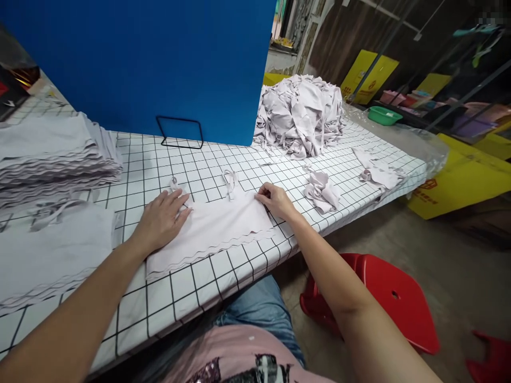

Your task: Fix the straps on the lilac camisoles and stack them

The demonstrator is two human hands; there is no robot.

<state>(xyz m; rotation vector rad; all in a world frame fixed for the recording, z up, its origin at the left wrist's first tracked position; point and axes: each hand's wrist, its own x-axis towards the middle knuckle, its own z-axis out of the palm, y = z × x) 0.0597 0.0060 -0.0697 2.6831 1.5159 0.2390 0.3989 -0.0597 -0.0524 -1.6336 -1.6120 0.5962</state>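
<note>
A pale lilac garment (pixel 215 229) with thin straps and a scalloped hem lies flat on the white grid-patterned table (pixel 191 290). My left hand (pixel 162 219) rests flat on its left part, fingers stretched out. At the garment's upper right corner my right hand (pixel 274 200) has its fingers curled and pinched on the fabric edge. Two strap loops (pixel 229 182) stick out from the top edge.
A stack of folded lilac garments (pixel 51 154) sits at the left, another flat piece (pixel 51 250) before it. An unsorted heap (pixel 299 114) lies at the back right, with loose pieces (pixel 321 191) nearby. A blue board (pixel 159 64) stands behind. A red stool (pixel 383 298) is on the floor.
</note>
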